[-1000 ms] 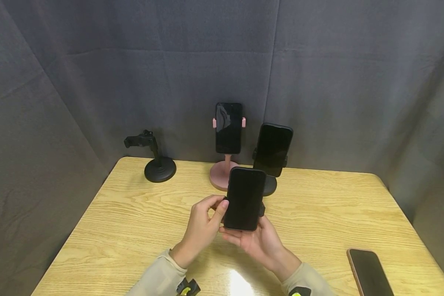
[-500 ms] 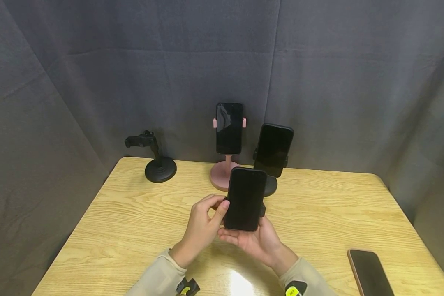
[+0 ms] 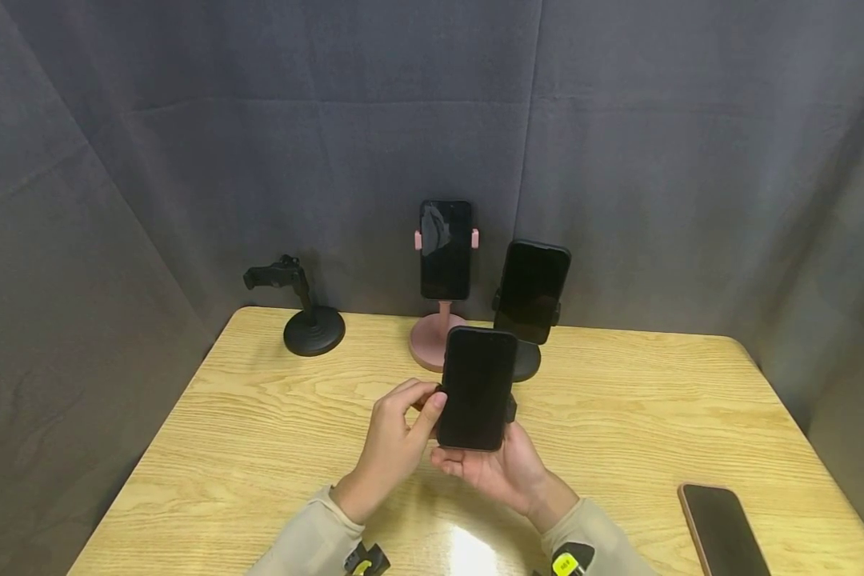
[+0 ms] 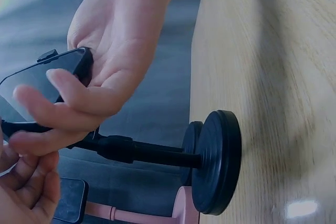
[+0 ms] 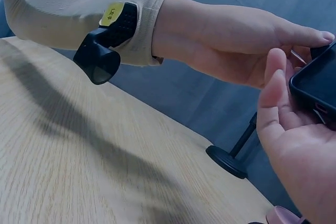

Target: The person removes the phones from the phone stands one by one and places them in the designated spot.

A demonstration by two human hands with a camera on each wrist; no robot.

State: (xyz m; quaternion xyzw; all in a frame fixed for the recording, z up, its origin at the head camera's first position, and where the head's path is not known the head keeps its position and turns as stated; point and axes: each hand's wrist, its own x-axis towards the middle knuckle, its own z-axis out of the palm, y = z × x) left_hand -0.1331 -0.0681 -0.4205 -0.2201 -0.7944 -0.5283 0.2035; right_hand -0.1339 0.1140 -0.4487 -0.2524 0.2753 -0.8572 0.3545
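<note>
A black phone [image 3: 478, 389] sits upright in the clamp of a black phone stand, whose round base [image 4: 218, 163] rests on the table below. My left hand [image 3: 392, 444] pinches the clamp at the phone's left edge, thumb in front. From below right, my right hand [image 3: 500, 472] holds the stand's head, its palm behind the phone's lower part. Its fingers curl loosely beneath the phone's bottom edge, as the left wrist view shows. A clamp arm [image 3: 510, 408] shows at the phone's right side. The right thumb is hidden behind the phone.
Behind stand a pink phone stand [image 3: 432, 344] holding a phone [image 3: 445, 252] and a black stand [image 3: 526, 364] with a tilted phone [image 3: 533, 292]. A black stand [image 3: 314, 330] without a phone is at back left. Another phone [image 3: 723, 528] lies at front right. Grey curtain [image 3: 655, 160] encloses the table.
My right wrist has turned slightly, and its fingers have curled in a little under the phone. The phone, its stand and my left hand stay nearly still.
</note>
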